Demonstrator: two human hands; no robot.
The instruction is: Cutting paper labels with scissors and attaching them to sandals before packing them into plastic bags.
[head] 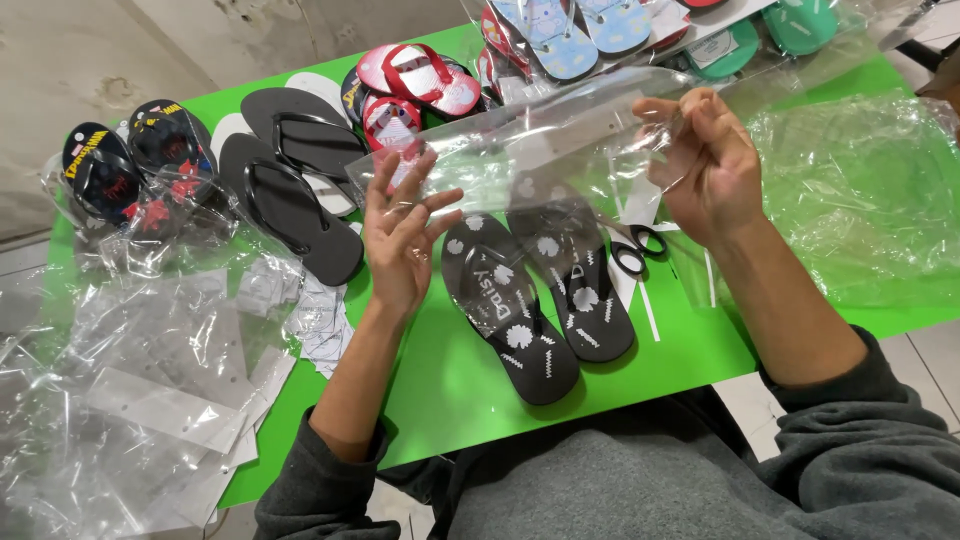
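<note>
The right hand (705, 165) pinches one end of a clear plastic bag (530, 150), fingers curled tight. The left hand (400, 240), fingers spread, touches the bag's other end, above black flip-flops (540, 290) on the green table (470, 390).

Dark grey sweatshirt, both sleeves (soft, ribbed cuffs) pushed up the forearms.

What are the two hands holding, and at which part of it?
Both hold one clear plastic bag: the right hand pinches its upper right edge, and the left hand touches its lower left end with spread fingers.
</note>
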